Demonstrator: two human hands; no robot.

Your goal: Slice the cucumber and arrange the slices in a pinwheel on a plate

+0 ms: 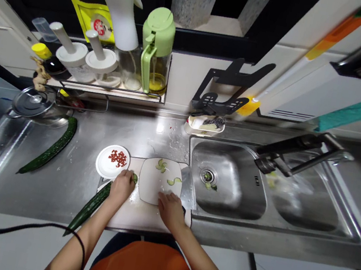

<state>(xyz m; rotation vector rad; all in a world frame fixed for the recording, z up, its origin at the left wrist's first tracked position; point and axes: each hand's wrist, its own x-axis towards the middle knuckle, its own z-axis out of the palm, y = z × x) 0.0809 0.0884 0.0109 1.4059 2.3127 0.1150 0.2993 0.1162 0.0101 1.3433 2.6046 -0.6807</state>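
Observation:
My left hand [121, 186] is closed over the cut end of a long green cucumber [89, 207] that lies on a white cutting board [138, 218]. My right hand [170, 207] rests at the near edge of a square white plate [149, 181] holding a few cucumber slices [162, 165]; its fingers look curled, and a dark object shows just beside it, too hidden to name. A small round plate [105, 166] with chopped red bits [117, 158] sits just left of the square plate.
A second whole cucumber [50, 148] lies on the steel counter to the left, near a pot lid [32, 103]. A double sink [228, 180] with faucet [298, 153] is on the right. A rack with oil bottles and jars [115, 67] stands at the back.

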